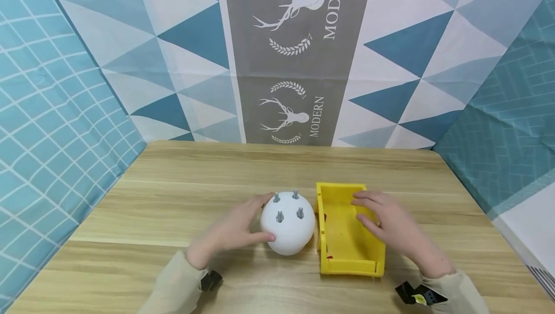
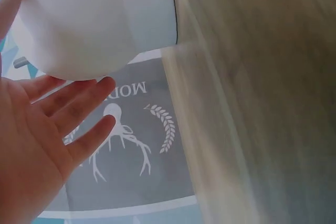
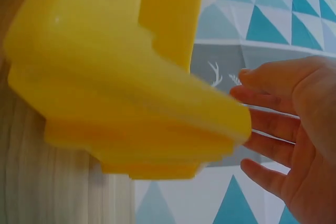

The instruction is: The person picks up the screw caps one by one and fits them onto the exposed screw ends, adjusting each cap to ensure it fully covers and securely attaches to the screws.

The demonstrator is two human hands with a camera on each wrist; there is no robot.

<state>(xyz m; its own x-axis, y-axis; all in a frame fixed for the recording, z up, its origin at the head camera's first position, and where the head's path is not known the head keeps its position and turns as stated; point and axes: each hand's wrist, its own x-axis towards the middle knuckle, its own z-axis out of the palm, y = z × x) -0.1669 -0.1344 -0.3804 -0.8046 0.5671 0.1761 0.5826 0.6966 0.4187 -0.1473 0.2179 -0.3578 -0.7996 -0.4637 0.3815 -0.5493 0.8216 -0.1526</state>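
A white rounded object with several metal pins sticking up from its top sits on the table, just left of the yellow plastic bin. Beside the white object is my left hand, its thumb along the near side and its forefinger at the far side. In the left wrist view the fingers are spread and nearly straight along the white surface. My right hand is over the right wall of the bin, fingers apart and loosely bent, holding nothing. Whether its fingertips touch the bin cannot be told.
The wooden table runs back to a patterned cloth wall with deer prints. Blue checked cloth hangs at the left and teal cloth at the right. Small red marks show inside the bin.
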